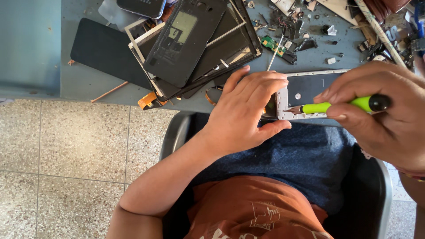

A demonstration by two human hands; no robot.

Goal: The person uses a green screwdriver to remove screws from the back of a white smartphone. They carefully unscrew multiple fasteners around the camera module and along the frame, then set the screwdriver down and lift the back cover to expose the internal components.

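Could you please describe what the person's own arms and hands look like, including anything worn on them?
Both hands, left hand and right hand, are bare: no gloves or rings show. The left forearm is uncovered, with no sleeve, watch or band. A thin patterned band appears at the right wrist.

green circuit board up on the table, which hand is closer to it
Left. The left hand lies just below the green circuit board; the right hand, holding the green screwdriver, is farther off to the right.
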